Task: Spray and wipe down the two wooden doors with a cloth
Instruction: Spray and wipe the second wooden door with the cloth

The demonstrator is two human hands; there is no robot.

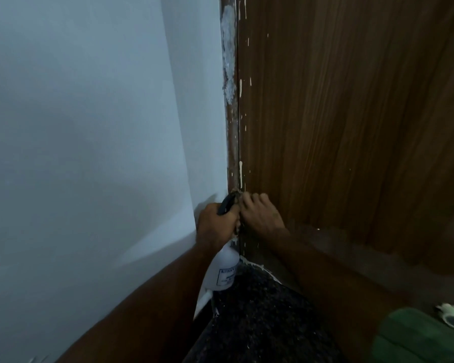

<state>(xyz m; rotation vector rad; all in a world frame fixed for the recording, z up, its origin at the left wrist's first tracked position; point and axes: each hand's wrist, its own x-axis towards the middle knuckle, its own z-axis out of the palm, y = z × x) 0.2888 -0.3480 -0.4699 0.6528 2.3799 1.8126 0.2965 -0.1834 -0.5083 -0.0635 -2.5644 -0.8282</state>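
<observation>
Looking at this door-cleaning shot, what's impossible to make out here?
- Cloth: hidden in the head view under the right hand pressed low on the wooden door; only a frayed scrap shows.
- Spray bottle label: too small and blurred to read.
- Bottle's nozzle: covered by the left hand.
- Second door: outside the frame.

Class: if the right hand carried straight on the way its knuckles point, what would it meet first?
Most likely the wooden door near its frame edge: the right hand already sits close against it, though depth is unclear.
</observation>
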